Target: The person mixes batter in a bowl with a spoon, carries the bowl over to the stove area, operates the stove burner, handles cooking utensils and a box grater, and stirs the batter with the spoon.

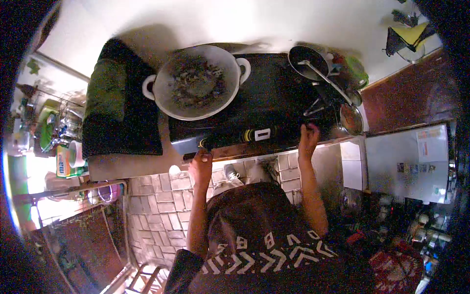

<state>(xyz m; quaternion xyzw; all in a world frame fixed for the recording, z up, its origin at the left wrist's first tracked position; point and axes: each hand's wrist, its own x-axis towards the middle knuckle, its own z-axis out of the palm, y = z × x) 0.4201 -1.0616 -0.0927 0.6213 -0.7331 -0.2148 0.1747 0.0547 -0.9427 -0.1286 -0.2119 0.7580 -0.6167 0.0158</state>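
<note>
While my left hand (201,165) and right hand (308,140) rest part-curled at the stove's (267,88) front edge, I can't tell in this gloom if they grip anything | done: food (196,81) in pot (229,88), pot on stove's left | not yet: pot lifted off

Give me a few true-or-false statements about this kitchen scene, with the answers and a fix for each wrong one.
1. The left hand and the right hand are both at the front of the stove. True.
2. The big pan is empty. False: dark and pale bits lie in it.
3. A long-handled utensil reaches into the small dark pan. True.
4. The left hand grips a handle of the big pan. False: it is apart from both handles.
</note>
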